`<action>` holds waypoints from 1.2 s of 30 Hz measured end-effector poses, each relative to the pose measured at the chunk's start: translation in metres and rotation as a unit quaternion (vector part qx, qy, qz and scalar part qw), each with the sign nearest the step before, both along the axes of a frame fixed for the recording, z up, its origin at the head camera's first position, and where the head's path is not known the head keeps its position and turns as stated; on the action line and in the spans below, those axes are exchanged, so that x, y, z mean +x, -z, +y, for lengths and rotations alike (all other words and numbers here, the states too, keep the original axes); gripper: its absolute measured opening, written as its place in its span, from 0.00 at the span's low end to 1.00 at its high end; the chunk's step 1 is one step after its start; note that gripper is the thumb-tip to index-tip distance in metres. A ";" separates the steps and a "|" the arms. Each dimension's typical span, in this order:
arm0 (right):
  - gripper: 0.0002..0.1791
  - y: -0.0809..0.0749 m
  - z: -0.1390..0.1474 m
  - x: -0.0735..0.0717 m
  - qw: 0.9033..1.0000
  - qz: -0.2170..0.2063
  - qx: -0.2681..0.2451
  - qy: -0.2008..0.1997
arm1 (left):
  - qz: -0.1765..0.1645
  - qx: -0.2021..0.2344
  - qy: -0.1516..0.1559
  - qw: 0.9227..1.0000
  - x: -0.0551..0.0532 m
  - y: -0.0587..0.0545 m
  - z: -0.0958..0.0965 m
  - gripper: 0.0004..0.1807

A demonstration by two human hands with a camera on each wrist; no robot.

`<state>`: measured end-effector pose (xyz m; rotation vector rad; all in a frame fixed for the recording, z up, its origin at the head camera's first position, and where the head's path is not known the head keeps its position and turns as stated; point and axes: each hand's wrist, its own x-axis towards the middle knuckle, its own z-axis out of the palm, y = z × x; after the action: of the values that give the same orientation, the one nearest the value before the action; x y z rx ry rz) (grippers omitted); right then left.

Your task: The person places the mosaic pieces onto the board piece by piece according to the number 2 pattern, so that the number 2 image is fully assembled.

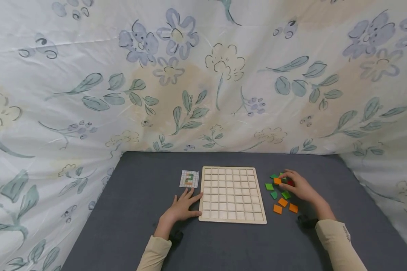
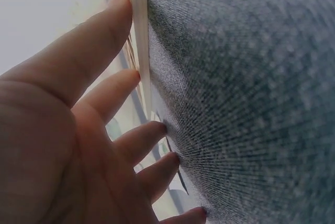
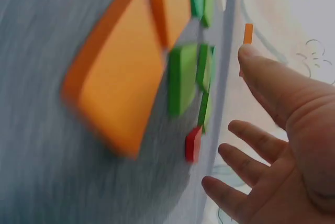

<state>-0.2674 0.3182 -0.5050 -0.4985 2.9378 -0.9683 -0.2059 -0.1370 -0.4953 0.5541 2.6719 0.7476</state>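
Observation:
A pale wooden grid board (image 1: 233, 195) lies on the dark table. My left hand (image 1: 181, 208), fingers spread, touches its left edge with thumb and index finger; the left wrist view shows the thumb (image 2: 89, 46) against the board's rim (image 2: 140, 41). At the right, my right hand (image 1: 302, 187) pinches an orange square tile (image 3: 247, 33) between thumb and index finger, raised off the table. The other fingers extend loosely. Under and around this hand lie green tiles (image 1: 269, 186), orange tiles (image 1: 293, 208) and a red tile (image 3: 193, 144), partly hidden in the head view.
A small printed pattern card (image 1: 189, 178) lies left of the board, just beyond the left fingertips. Flowered cloth (image 1: 224, 94) hangs behind the table (image 1: 237, 248) and at its sides. Each wrist wears a black device.

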 end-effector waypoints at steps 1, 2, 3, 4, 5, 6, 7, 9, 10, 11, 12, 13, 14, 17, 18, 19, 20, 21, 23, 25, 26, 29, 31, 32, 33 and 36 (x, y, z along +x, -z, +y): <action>0.18 0.000 -0.003 -0.001 1.000 0.002 -0.002 -0.002 | -0.001 0.000 -0.001 1.000 0.000 0.000 0.000 0.37; 0.18 0.001 -0.005 -0.001 1.000 0.003 -0.005 -0.005 | -0.001 0.000 -0.002 1.000 0.001 0.000 -0.001 0.37; 0.18 0.001 -0.008 -0.002 1.000 0.004 -0.008 -0.007 | -0.002 0.000 -0.003 1.000 0.001 -0.001 -0.001 0.37; 0.18 0.001 -0.011 -0.003 1.000 0.005 -0.012 -0.008 | -0.002 -0.001 -0.003 1.000 0.001 -0.001 -0.001 0.37; 0.17 0.002 -0.013 -0.003 1.000 0.004 -0.015 -0.008 | -0.003 -0.002 -0.003 1.000 0.002 -0.001 -0.001 0.37; 0.17 0.001 -0.016 -0.004 1.000 0.004 -0.018 -0.008 | -0.003 -0.003 -0.003 1.000 0.002 -0.002 -0.001 0.37; 0.17 0.000 -0.019 -0.005 1.000 0.005 -0.018 -0.009 | -0.003 -0.004 -0.003 1.000 0.002 -0.002 -0.002 0.37; 0.17 -0.001 -0.025 -0.007 1.000 0.002 -0.023 -0.007 | -0.002 -0.005 -0.003 1.000 0.002 -0.002 -0.002 0.37; 0.17 -0.002 -0.028 -0.008 1.000 -0.001 -0.025 -0.006 | -0.001 -0.006 -0.003 1.000 0.002 -0.003 -0.002 0.37; 0.17 -0.003 -0.031 -0.009 1.000 -0.002 -0.024 -0.005 | 0.000 -0.006 -0.003 1.000 0.002 -0.002 -0.002 0.37; 0.17 -0.004 -0.033 -0.009 1.000 -0.003 -0.025 -0.005 | 0.001 -0.006 -0.002 1.000 0.002 -0.002 -0.002 0.37; 0.17 -0.004 -0.036 -0.010 1.000 -0.006 -0.026 -0.004 | 0.002 -0.006 -0.001 1.000 0.002 -0.002 -0.002 0.37; 0.17 -0.005 -0.039 -0.010 1.000 -0.007 -0.028 -0.004 | 0.003 -0.006 0.000 1.000 0.001 -0.001 -0.002 0.37; 0.17 -0.006 -0.047 -0.009 0.999 -0.005 -0.031 -0.010 | 0.005 -0.007 0.001 1.000 0.001 0.000 -0.002 0.37; 0.16 -0.006 -0.049 -0.009 0.999 -0.004 -0.034 -0.012 | 0.005 -0.007 0.001 1.000 0.001 0.000 -0.002 0.37; 0.16 -0.006 -0.051 -0.009 0.999 -0.003 -0.035 -0.014 | 0.004 -0.006 0.000 1.000 0.001 0.000 -0.002 0.37; 0.16 -0.006 -0.053 -0.009 0.999 -0.001 -0.037 -0.017 | 0.004 -0.007 0.000 1.000 0.001 0.000 -0.001 0.37; 0.16 -0.006 -0.054 -0.009 0.999 0.000 -0.039 -0.019 | 0.004 -0.008 0.000 1.000 0.001 0.000 -0.001 0.37; 0.16 -0.005 -0.057 -0.009 0.999 0.001 -0.041 -0.022 | 0.004 -0.010 0.000 1.000 0.000 0.001 -0.001 0.37; 0.16 -0.005 -0.060 -0.011 0.999 0.003 -0.045 -0.023 | 0.005 -0.012 -0.001 1.000 0.000 0.002 0.000 0.37; 0.16 -0.005 -0.062 -0.012 0.999 0.007 -0.046 -0.026 | 0.006 -0.014 -0.001 1.000 0.000 0.002 0.000 0.37; 0.16 -0.004 -0.067 -0.014 0.998 0.016 -0.044 -0.030 | 0.006 -0.014 -0.003 1.000 -0.001 0.004 -0.001 0.37; 0.16 -0.003 -0.071 -0.016 0.998 0.019 -0.043 -0.033 | 0.005 -0.015 -0.003 1.000 -0.001 0.005 -0.001 0.37; 0.16 -0.003 -0.073 -0.017 0.998 0.020 -0.042 -0.034 | 0.005 -0.015 -0.003 1.000 -0.001 0.005 -0.001 0.37; 0.16 -0.003 -0.075 -0.017 0.998 0.020 -0.043 -0.033 | 0.005 -0.016 -0.003 1.000 -0.001 0.006 0.000 0.37; 0.16 -0.004 -0.080 -0.018 0.998 0.021 -0.048 -0.031 | 0.006 -0.017 -0.001 1.000 -0.001 0.006 0.000 0.38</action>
<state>-0.2853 0.2380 -0.5015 -0.6166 2.9038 -1.1078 -0.2074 -0.1369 -0.5016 0.5495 2.6910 0.6997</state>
